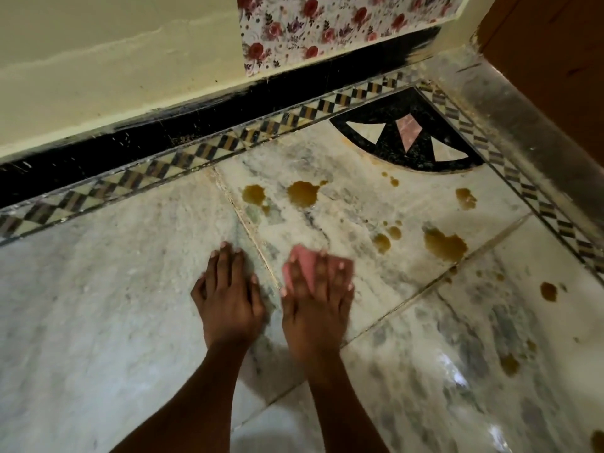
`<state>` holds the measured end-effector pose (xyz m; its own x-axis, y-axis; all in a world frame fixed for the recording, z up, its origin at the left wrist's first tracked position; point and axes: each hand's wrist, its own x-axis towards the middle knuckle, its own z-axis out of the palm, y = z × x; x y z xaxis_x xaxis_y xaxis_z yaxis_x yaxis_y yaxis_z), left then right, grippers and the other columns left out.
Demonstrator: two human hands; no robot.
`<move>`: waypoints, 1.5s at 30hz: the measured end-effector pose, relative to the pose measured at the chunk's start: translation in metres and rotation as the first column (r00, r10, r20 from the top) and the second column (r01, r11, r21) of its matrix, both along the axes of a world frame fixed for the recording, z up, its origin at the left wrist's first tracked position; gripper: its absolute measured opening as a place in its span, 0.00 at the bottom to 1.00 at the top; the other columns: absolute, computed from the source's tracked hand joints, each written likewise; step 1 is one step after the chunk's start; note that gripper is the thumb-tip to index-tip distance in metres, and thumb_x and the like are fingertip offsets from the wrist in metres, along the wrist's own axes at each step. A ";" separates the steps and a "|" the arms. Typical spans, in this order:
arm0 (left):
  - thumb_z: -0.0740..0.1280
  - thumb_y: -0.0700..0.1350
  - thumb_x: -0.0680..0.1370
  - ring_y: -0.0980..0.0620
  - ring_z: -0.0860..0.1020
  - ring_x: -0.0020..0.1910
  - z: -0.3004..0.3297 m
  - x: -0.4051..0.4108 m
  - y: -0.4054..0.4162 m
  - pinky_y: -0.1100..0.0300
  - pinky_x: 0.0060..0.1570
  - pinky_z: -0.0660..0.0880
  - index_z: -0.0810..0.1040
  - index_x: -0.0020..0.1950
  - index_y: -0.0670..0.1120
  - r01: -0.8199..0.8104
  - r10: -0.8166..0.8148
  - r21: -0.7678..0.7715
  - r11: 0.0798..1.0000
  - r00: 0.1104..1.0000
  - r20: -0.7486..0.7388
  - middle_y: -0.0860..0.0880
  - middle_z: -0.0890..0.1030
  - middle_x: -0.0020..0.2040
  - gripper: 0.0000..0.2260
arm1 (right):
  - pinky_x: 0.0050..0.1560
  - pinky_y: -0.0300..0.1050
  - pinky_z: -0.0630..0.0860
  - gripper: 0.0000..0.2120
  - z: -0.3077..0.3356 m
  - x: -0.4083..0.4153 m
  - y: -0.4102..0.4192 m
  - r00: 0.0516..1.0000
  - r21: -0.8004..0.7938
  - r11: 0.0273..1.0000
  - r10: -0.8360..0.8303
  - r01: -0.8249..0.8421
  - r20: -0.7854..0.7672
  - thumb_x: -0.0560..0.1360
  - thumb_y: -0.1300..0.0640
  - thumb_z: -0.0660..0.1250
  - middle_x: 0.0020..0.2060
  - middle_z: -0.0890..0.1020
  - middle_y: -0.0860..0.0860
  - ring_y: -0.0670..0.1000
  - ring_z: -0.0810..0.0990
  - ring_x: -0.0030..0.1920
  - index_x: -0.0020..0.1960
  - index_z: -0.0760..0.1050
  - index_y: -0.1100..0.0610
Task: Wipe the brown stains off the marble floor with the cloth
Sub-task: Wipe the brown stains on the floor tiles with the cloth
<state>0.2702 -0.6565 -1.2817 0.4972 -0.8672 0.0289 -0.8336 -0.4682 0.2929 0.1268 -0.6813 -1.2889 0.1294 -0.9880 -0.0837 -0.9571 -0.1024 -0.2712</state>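
Where the cream wall (114, 60) meets its black skirting (163, 135), a chequered inlay border (183, 158) edges the marble floor (81, 305). The left hand (228, 299) lies flat on bare marble, fingers straight and together, holding nothing; it appears to serve as a brace. Just beside it, not touching, the right hand (317, 305) presses a pink cloth (305, 259) to the floor with straight, spread fingers, the fabric showing ahead of and between them. Brown stains (302, 192) lie beyond and to the right of the cloth, none yet beneath it: two blots ahead, a larger patch (444, 245) further right, and scattered spots toward the black fan-shaped inlay (411, 135) and the brown door (555, 60). The task appears barely begun. The cloth looks thin, soft and light, likely to bunch or slip on polished stone; a flat palm over its middle should keep it spread better than a pinch at an edge.
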 end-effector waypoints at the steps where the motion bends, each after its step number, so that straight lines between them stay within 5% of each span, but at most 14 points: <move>1: 0.56 0.54 0.84 0.44 0.62 0.84 0.000 0.001 0.000 0.43 0.75 0.61 0.68 0.81 0.47 0.009 -0.009 -0.001 1.000 1.000 0.007 0.46 0.63 0.85 0.27 | 0.83 0.67 0.47 0.29 0.003 -0.010 0.025 0.996 -0.020 0.996 0.090 -0.090 -0.010 0.85 0.36 0.52 0.87 0.46 0.49 0.62 0.39 0.86 0.84 0.47 0.31; 4: 0.56 0.54 0.84 0.45 0.61 0.84 0.001 0.002 -0.001 0.43 0.75 0.61 0.68 0.82 0.48 -0.002 0.002 0.003 1.000 1.000 0.005 0.46 0.63 0.85 0.26 | 0.81 0.70 0.54 0.27 0.007 -0.071 0.090 0.994 -0.011 0.995 0.094 -0.095 -0.051 0.84 0.35 0.51 0.87 0.51 0.48 0.61 0.46 0.86 0.83 0.53 0.30; 10: 0.56 0.54 0.84 0.45 0.60 0.84 -0.002 0.001 0.000 0.43 0.75 0.60 0.67 0.82 0.48 0.007 -0.007 -0.004 1.000 1.000 0.001 0.47 0.63 0.85 0.26 | 0.82 0.73 0.47 0.31 -0.007 -0.076 0.019 0.860 0.036 0.859 -0.510 0.511 -0.032 0.84 0.33 0.47 0.86 0.45 0.62 0.71 0.42 0.84 0.86 0.50 0.39; 14: 0.57 0.53 0.84 0.44 0.61 0.84 -0.004 0.001 0.000 0.42 0.74 0.60 0.67 0.81 0.48 0.011 -0.011 -0.012 1.000 1.000 0.014 0.46 0.63 0.85 0.26 | 0.83 0.69 0.49 0.31 -0.007 -0.014 0.015 0.985 -0.074 0.983 -0.172 0.170 -0.023 0.84 0.36 0.54 0.86 0.50 0.61 0.68 0.45 0.85 0.85 0.55 0.40; 18: 0.57 0.53 0.84 0.44 0.62 0.84 -0.004 0.002 0.001 0.42 0.73 0.61 0.69 0.80 0.47 0.004 -0.004 -0.012 1.000 1.000 0.020 0.46 0.64 0.84 0.25 | 0.81 0.65 0.60 0.27 0.010 -0.055 0.106 0.979 -0.083 0.975 0.205 -0.206 -0.013 0.84 0.37 0.57 0.86 0.56 0.55 0.62 0.48 0.86 0.83 0.59 0.34; 21: 0.56 0.54 0.84 0.45 0.61 0.84 -0.004 0.001 0.000 0.43 0.74 0.61 0.68 0.81 0.48 0.011 -0.010 -0.016 1.000 1.000 0.027 0.46 0.64 0.85 0.26 | 0.76 0.69 0.65 0.27 0.004 -0.100 0.112 1.000 -0.102 0.995 0.003 -0.005 -0.014 0.83 0.37 0.57 0.85 0.58 0.55 0.64 0.51 0.86 0.82 0.62 0.34; 25: 0.56 0.54 0.84 0.45 0.60 0.84 -0.007 0.001 0.001 0.42 0.74 0.61 0.68 0.81 0.48 0.005 -0.005 -0.022 1.000 1.000 0.019 0.46 0.63 0.85 0.26 | 0.80 0.72 0.53 0.29 -0.014 -0.060 0.027 0.898 -0.052 0.897 -0.438 0.439 0.033 0.83 0.35 0.53 0.86 0.51 0.59 0.69 0.45 0.85 0.84 0.59 0.37; 27: 0.56 0.54 0.84 0.45 0.60 0.84 -0.008 0.001 0.000 0.42 0.74 0.61 0.67 0.81 0.48 0.014 -0.013 -0.025 1.000 1.000 0.023 0.46 0.63 0.85 0.26 | 0.81 0.72 0.52 0.28 -0.016 -0.024 0.000 0.928 -0.068 0.925 -0.371 0.373 0.041 0.84 0.35 0.53 0.86 0.50 0.60 0.69 0.45 0.85 0.83 0.60 0.37; 32: 0.56 0.54 0.83 0.44 0.61 0.84 -0.005 0.001 0.000 0.42 0.73 0.61 0.69 0.80 0.48 0.016 -0.016 -0.019 1.000 1.000 0.005 0.46 0.65 0.84 0.25 | 0.82 0.62 0.55 0.27 0.004 -0.049 0.074 0.977 -0.111 0.971 0.211 -0.210 0.004 0.84 0.35 0.53 0.87 0.52 0.50 0.58 0.46 0.86 0.82 0.55 0.30; 34: 0.56 0.54 0.83 0.44 0.61 0.84 -0.007 0.001 0.001 0.42 0.73 0.60 0.69 0.80 0.47 0.025 -0.025 -0.025 0.999 1.000 0.015 0.45 0.65 0.84 0.25 | 0.81 0.65 0.59 0.27 0.001 -0.086 0.085 0.992 -0.086 0.988 0.128 -0.126 0.014 0.84 0.35 0.53 0.87 0.52 0.50 0.59 0.46 0.86 0.82 0.54 0.30; 36: 0.56 0.53 0.84 0.44 0.61 0.83 -0.010 0.002 0.001 0.42 0.73 0.60 0.69 0.79 0.47 0.021 -0.020 -0.040 0.999 1.000 0.023 0.45 0.65 0.84 0.25 | 0.80 0.71 0.58 0.29 -0.007 -0.092 0.061 0.984 -0.076 0.981 -0.174 0.176 0.029 0.84 0.35 0.51 0.87 0.52 0.54 0.64 0.44 0.86 0.83 0.46 0.31; 39: 0.56 0.53 0.83 0.43 0.62 0.83 -0.013 0.001 0.002 0.42 0.73 0.61 0.68 0.80 0.46 0.039 -0.037 -0.038 0.999 0.998 0.049 0.44 0.65 0.84 0.25 | 0.81 0.73 0.47 0.34 -0.010 -0.039 0.000 0.883 -0.046 0.888 -0.448 0.458 0.137 0.85 0.36 0.49 0.86 0.49 0.59 0.67 0.42 0.85 0.81 0.30 0.32; 41: 0.57 0.53 0.82 0.43 0.65 0.82 -0.009 0.002 0.001 0.43 0.71 0.63 0.69 0.80 0.46 0.046 -0.044 -0.034 0.998 0.998 0.052 0.44 0.67 0.83 0.26 | 0.82 0.70 0.43 0.30 -0.009 -0.004 -0.010 0.937 0.036 0.941 -0.338 0.336 0.092 0.84 0.36 0.48 0.87 0.43 0.55 0.65 0.37 0.85 0.84 0.42 0.33; 45: 0.59 0.54 0.79 0.39 0.76 0.68 0.007 0.033 -0.010 0.43 0.63 0.69 0.73 0.73 0.44 0.147 -0.142 -0.024 0.989 0.980 0.136 0.42 0.77 0.73 0.25 | 0.81 0.65 0.55 0.28 -0.003 -0.023 0.054 0.987 -0.128 0.979 0.159 -0.158 -0.002 0.83 0.37 0.53 0.87 0.52 0.50 0.60 0.45 0.86 0.83 0.54 0.31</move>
<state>0.3031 -0.6669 -1.2747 0.3565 -0.9269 0.1169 -0.9244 -0.3319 0.1879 0.1041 -0.6274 -1.2921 0.2856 -0.9574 0.0434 -0.9237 -0.2871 -0.2538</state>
